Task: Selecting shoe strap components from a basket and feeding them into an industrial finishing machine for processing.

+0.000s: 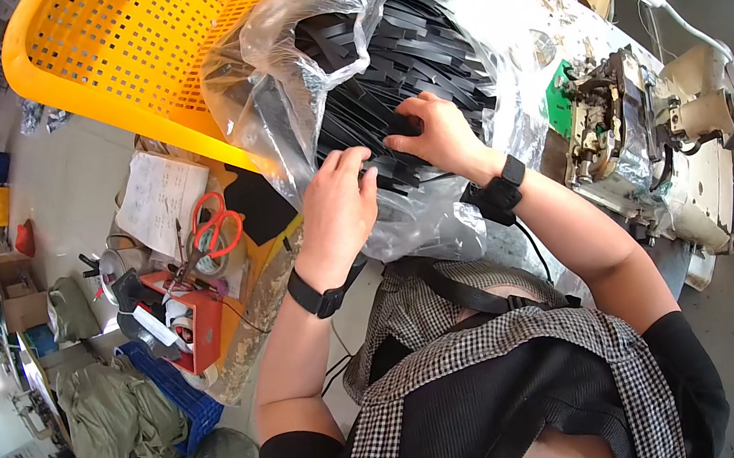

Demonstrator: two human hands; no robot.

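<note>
A clear plastic bag (263,42) lies open in front of me, filled with a loose heap of flat black strips (429,49). My right hand (443,134) reaches into the heap, its thumb and fingers closed around black strips. At the near left edge of the heap is my left hand (338,200), with its fingers curled and the thumb close to them. Whatever it may hold is hidden behind the fingers. Both wrists wear black bands, and the two hands are a short way apart.
A yellow perforated basket (226,141) stands at the far left, against the bag. To the right is a sewing-type machine (605,116) with a white lamp (676,17). On the left are red-handled scissors (216,225), a written sheet (161,203) and a red box (201,329).
</note>
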